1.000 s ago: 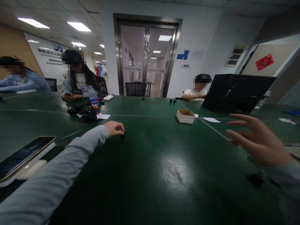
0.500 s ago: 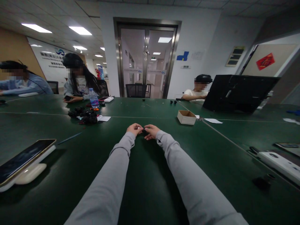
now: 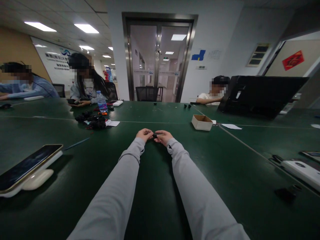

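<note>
A phone (image 3: 27,165) lies propped at nine o'clock on the green tabletop (image 3: 160,186) as the left hand (image 3: 144,134) and right hand (image 3: 163,136) meet at twelve o'clock, fingers pinched narrow on a small black part (image 3: 155,135) held between them. The step appears to be fitting or working that part; the next move likely calls for a fine, steady pinch. A cardboard box (image 3: 202,122) sits at one o'clock.
</note>
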Motion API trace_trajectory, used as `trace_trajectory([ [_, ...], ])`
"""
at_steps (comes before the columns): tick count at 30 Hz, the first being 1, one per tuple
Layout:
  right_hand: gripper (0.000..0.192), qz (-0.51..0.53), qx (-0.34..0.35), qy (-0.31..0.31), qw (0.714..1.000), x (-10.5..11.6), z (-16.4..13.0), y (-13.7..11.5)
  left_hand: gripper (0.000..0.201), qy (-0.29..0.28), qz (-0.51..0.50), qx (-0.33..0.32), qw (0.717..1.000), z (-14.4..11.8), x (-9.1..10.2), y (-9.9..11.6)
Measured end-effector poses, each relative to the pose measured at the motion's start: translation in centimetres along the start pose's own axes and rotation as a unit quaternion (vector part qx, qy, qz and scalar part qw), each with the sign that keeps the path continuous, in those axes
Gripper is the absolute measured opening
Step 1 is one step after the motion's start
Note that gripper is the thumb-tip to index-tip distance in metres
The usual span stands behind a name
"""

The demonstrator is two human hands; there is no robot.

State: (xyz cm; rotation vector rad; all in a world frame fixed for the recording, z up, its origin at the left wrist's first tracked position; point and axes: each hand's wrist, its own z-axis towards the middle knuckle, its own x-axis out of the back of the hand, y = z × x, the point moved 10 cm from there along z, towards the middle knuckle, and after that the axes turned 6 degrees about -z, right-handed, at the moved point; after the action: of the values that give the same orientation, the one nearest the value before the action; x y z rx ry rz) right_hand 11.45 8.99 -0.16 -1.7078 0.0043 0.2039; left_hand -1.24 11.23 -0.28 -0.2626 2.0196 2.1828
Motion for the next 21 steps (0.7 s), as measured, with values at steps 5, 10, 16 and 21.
trace_trajectory([
  [5, 0.022, 0.009, 0.014, 0.023, 1.000, 0.5, 0.1, -0.1, 0.019, -0.028, -0.031, 0.005, 0.999, -0.6, -0.4, 0.3],
  [10, 0.024, 0.043, 0.019, 0.033, 0.998, 1.1, 0.0, -0.2, 0.020, -0.028, -0.011, 0.024, 0.999, -0.9, -0.5, 0.3],
  [16, 0.014, 0.072, 0.027, 0.020, 0.997, 1.2, 0.0, -0.3, 0.020, -0.011, 0.023, 0.008, 1.000, -1.1, -0.5, 0.7],
  [21, 0.015, 0.075, 0.028, 0.023, 0.997, 1.2, -0.3, -0.5, 0.020, 0.004, 0.098, -0.027, 0.995, -1.0, -0.3, 1.2],
])
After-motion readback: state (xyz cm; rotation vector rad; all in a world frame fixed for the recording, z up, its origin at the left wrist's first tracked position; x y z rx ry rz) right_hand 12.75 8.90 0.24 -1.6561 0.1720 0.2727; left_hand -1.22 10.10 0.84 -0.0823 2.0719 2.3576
